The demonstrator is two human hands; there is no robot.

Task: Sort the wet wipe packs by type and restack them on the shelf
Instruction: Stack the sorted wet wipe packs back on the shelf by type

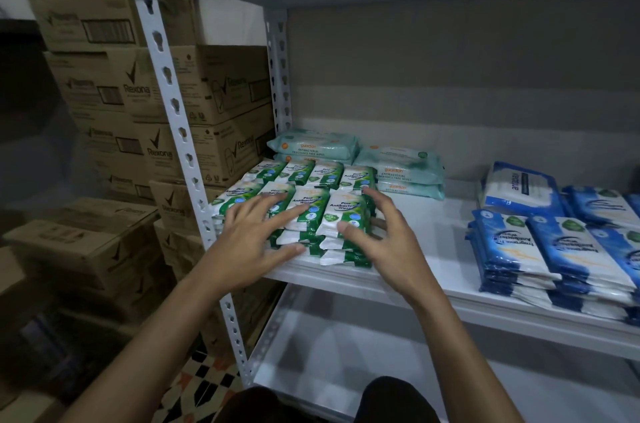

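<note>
Green pine wipe packs (pixel 304 211) stacked at shelf (pixel 433 235) left front. Left hand (pixel 256 235) flat on top, fingers straight; right hand (pixel 377 232) splayed, loosely cupping stack's right side, gripping nothing. Likely light, soft, slippery film; best squeezed at sides.

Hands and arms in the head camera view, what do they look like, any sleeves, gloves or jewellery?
Both are bare. The left hand and right hand wear no gloves, and no rings, watch or bracelet show. Both forearms are uncovered all the way to the bottom edge of the picture, so no sleeve is in view. No markings can be made out on either.
</note>
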